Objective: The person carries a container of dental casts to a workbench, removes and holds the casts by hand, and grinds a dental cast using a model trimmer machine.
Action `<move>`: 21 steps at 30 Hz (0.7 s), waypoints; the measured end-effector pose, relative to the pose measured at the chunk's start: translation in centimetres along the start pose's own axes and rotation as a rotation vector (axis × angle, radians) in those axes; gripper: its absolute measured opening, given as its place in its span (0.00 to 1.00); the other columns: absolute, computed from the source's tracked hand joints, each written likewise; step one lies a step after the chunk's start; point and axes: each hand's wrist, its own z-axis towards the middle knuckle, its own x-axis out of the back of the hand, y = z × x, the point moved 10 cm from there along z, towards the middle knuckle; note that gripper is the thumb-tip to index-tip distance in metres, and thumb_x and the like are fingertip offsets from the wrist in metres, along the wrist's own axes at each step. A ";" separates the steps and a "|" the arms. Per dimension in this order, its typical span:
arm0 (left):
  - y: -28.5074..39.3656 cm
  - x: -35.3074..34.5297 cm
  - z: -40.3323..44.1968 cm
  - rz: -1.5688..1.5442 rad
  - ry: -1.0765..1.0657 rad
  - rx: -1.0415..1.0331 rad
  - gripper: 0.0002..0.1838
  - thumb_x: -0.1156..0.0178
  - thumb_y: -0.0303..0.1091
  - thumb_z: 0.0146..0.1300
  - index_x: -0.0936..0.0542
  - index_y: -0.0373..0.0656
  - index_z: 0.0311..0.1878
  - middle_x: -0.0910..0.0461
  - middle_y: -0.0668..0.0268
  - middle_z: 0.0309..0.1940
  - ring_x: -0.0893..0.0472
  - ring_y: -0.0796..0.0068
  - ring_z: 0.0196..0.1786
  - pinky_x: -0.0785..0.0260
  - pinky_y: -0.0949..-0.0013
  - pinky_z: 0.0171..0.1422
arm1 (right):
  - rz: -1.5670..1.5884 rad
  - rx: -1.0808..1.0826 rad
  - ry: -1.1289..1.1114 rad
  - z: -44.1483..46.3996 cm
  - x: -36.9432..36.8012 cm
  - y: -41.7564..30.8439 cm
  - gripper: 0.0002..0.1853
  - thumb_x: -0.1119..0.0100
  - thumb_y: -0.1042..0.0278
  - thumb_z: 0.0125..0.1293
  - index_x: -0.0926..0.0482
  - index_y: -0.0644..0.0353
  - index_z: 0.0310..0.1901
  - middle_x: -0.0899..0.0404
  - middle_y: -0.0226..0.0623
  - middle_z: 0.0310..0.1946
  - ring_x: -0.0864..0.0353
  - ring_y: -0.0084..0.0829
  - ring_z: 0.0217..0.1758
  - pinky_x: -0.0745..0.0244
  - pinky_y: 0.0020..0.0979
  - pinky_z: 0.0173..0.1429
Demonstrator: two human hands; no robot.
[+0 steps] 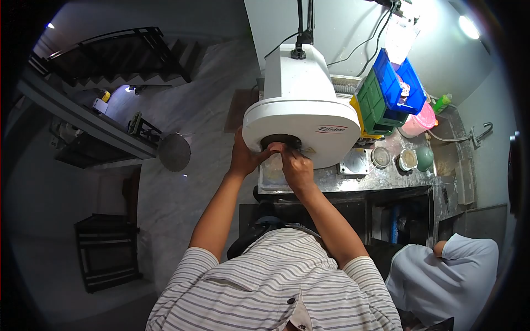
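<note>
A white machine (298, 118) with a rounded front stands on the metal counter, a dark round opening (280, 139) low in its face. My left hand (244, 159) wraps the machine's lower left edge, fingers up along its side and partly hidden, thumb stretched toward the opening. At the mouth of that opening sits a small pinkish piece (274, 147), its kind too small to make out. My right hand (298, 168) is closed on it from the right, with its fingertips partly inside the dark opening.
Blue bins (398, 83) and a green bin (378, 102) are stacked right of the machine. Beyond them are a pink tub (419, 122), a green bowl (424, 158), small round containers and a sink tap (485, 130). A person in a grey shirt (441, 278) is close at my right.
</note>
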 end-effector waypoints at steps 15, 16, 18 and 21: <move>0.6 0.2 0.0 -0.021 0.008 -0.057 0.53 0.12 0.39 0.44 0.33 0.36 0.71 0.22 0.51 0.63 0.19 0.56 0.65 0.24 0.55 0.67 | 0.082 0.003 0.017 -0.4 -1.3 0.8 0.12 0.41 0.82 0.58 0.17 0.65 0.44 0.15 0.44 0.35 0.12 0.43 0.30 0.16 0.38 0.34; 0.0 0.0 0.0 -0.011 -0.019 -0.016 0.54 0.12 0.40 0.43 0.34 0.36 0.71 0.22 0.51 0.64 0.19 0.56 0.65 0.24 0.55 0.67 | 0.076 0.016 0.014 -0.4 -1.4 0.8 0.13 0.40 0.82 0.57 0.17 0.66 0.45 0.15 0.44 0.36 0.12 0.43 0.30 0.15 0.38 0.34; -0.4 0.0 0.0 0.000 -0.045 0.025 0.56 0.11 0.40 0.42 0.35 0.36 0.72 0.22 0.51 0.65 0.20 0.56 0.66 0.25 0.55 0.68 | 0.085 0.017 -0.011 -0.4 -1.6 0.9 0.14 0.40 0.81 0.58 0.17 0.67 0.46 0.15 0.44 0.36 0.12 0.42 0.30 0.15 0.37 0.34; 0.3 0.0 0.2 0.008 -0.057 -0.031 0.58 0.10 0.41 0.41 0.36 0.36 0.72 0.23 0.51 0.65 0.20 0.56 0.66 0.25 0.56 0.68 | 0.089 0.020 -0.027 -0.5 -1.8 1.0 0.15 0.40 0.81 0.58 0.17 0.68 0.48 0.15 0.44 0.37 0.12 0.42 0.31 0.15 0.37 0.35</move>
